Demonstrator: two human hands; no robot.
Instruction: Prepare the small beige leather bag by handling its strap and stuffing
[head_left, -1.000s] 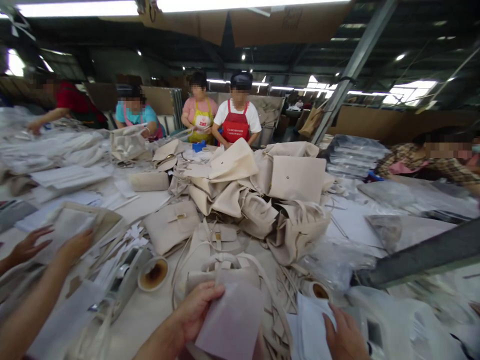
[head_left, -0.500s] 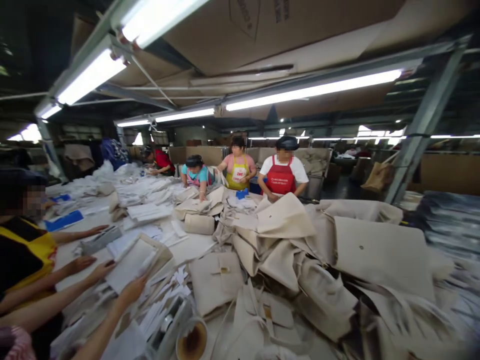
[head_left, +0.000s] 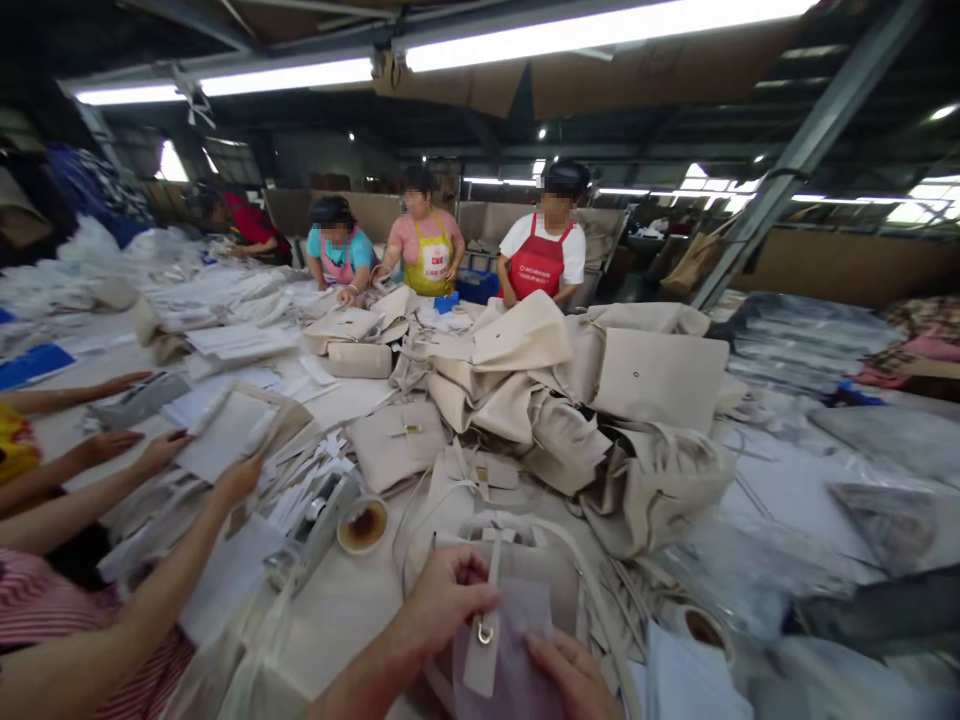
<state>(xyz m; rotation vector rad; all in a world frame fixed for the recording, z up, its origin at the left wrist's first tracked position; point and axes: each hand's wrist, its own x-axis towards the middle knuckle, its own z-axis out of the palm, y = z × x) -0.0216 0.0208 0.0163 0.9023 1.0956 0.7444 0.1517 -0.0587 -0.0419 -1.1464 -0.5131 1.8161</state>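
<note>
At the bottom centre, my left hand [head_left: 450, 590] pinches a narrow beige strap [head_left: 480, 665] with a metal clasp. Beneath the strap is a thin translucent sheet [head_left: 525, 620]. My right hand [head_left: 574, 675] grips the sheet's right edge between thumb and fingers; part of that hand is cut off by the frame. Behind both hands lies a beige handbag [head_left: 559, 570] with a curved handle, partly covered by the sheet. Just beyond it rests another beige bag [head_left: 487, 475] with a metal fitting on its flap.
A tape roll [head_left: 362, 525] stands left of my hands. Beige bags [head_left: 660, 370] are heaped ahead. Clear plastic packaging [head_left: 750, 560] and white sheets [head_left: 690, 675] lie to the right. At left, a co-worker's hands [head_left: 240, 480] hold a papered bag piece; other people work across the table.
The view has swung right and downward. My two hands, the strap and the translucent sheet now show at the bottom; none of them was in sight before.
</note>
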